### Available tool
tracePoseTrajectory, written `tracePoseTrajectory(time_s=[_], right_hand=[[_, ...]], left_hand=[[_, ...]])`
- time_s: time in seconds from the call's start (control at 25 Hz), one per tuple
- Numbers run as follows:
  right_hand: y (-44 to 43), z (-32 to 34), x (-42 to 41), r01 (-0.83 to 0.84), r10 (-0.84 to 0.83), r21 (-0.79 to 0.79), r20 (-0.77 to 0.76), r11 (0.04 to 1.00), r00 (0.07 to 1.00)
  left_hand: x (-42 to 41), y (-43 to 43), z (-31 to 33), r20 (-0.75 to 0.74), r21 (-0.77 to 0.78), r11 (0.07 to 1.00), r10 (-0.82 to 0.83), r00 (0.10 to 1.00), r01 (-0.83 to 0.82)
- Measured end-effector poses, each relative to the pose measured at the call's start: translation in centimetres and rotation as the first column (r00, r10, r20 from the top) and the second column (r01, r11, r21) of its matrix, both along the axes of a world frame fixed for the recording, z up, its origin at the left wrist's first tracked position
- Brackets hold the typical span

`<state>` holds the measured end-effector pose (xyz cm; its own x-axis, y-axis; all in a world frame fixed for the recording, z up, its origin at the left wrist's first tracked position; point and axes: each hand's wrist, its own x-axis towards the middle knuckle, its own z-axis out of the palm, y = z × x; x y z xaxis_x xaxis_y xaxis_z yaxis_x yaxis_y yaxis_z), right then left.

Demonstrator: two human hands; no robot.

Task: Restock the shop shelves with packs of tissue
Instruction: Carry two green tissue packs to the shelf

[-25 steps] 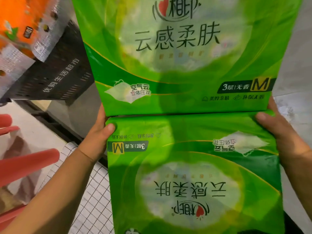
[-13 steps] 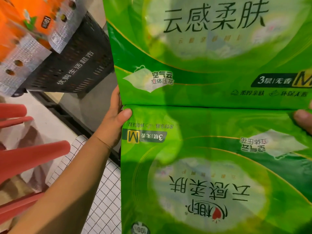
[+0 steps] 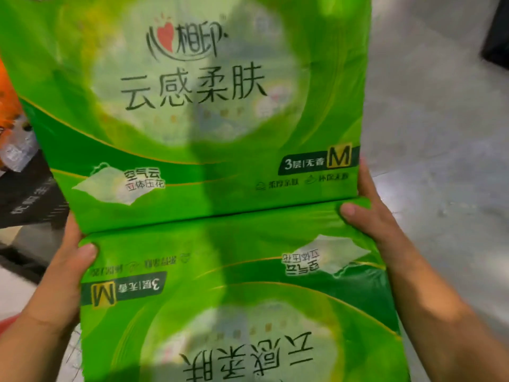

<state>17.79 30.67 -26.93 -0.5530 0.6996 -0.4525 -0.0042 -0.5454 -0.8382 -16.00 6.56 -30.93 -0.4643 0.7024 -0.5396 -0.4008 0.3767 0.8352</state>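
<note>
1. The upper green tissue pack [image 3: 192, 106] fills most of the view with its print upright. Its bottom edge touches the lower green tissue pack [image 3: 234, 312], whose print is upside down.
2. The left hand [image 3: 63, 271] and right hand [image 3: 371, 216] grip the pair at that seam, one on each side. The thumbs lie on the lower face and the other fingers are mostly hidden.
3. No shelf shows, only grey floor [image 3: 440, 133] and a black basket [image 3: 27, 199]. I judge these packs are in transit and not yet shelved.

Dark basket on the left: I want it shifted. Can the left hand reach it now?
Probably not: the left hand grips the green tissue pack with the right hand, and the dark basket sits partly behind it.
</note>
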Motion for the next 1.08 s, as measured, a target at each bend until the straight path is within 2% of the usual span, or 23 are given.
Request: tracePoseTrajectory(time_s=[0.04, 0.08, 0.16, 0.2, 0.28, 0.36, 0.48, 0.6, 0.72, 0.84, 1.08], right_hand=[[0.0, 1.7, 0.2, -0.011, 0.011, 0.009, 0.044, 1.000, 0.999], [0.2, 3.5, 0.2, -0.017, 0.015, 0.037, 0.049, 0.999, 0.999], [1.2, 8.6, 1.3, -0.002, 0.001, 0.066, 0.015, 0.998, 1.000], [1.9, 10.7, 2.0, 0.020, -0.021, 0.076, 0.019, 0.997, 1.000], [3.4, 15.1, 3.0, 0.016, -0.019, 0.080, 0.035, 0.997, 0.999], [5.5, 18.9, 4.9, 0.039, -0.046, 0.141, 0.052, 0.989, 0.998], [8.9, 23.3, 8.3, 0.064, -0.075, 0.201, 0.051, 0.977, 0.996], [13.6, 27.9, 12.3, 0.086, -0.101, 0.228, 0.059, 0.970, 0.993], [18.6, 31.2, 16.3, 0.133, -0.136, 0.193, 0.001, 0.972, 0.991], [24.4, 34.4, 19.1, 0.162, -0.166, 0.245, -0.004, 0.956, 0.986], [38.4, 35.6, 22.8, 0.239, -0.248, 0.267, 0.000, 0.934, 0.969]], left_hand=[[-0.9, -0.1, 1.7, 0.043, -0.049, 0.999, -0.012, 0.999, 0.014], [-1.5, -0.7, 3.4, 0.037, -0.035, 0.998, -0.053, 0.998, 0.055], [-1.1, -0.1, 8.6, -0.010, 0.058, 0.997, -0.044, 0.999, 0.044], [0.1, 1.6, 12.5, -0.054, 0.061, 0.992, -0.106, 0.993, 0.110], [2.7, 5.5, 19.9, -0.206, -0.052, 0.988, -0.156, 0.966, 0.148], [4.2, 9.2, 25.4, -0.301, -0.097, 0.992, -0.110, 0.947, 0.085], [7.4, 14.4, 31.3, -0.294, 0.001, 0.989, -0.142, 0.945, 0.149], [10.6, 19.7, 35.1, -0.234, 0.118, 0.975, -0.155, 0.960, 0.186], [13.8, 25.5, 38.3, -0.199, 0.175, 0.964, -0.164, 0.966, 0.199], [16.6, 32.6, 40.9, -0.163, 0.180, 0.960, -0.184, 0.969, 0.213], [18.8, 49.3, 41.5, -0.177, 0.266, 0.920, -0.248, 0.953, 0.289]])
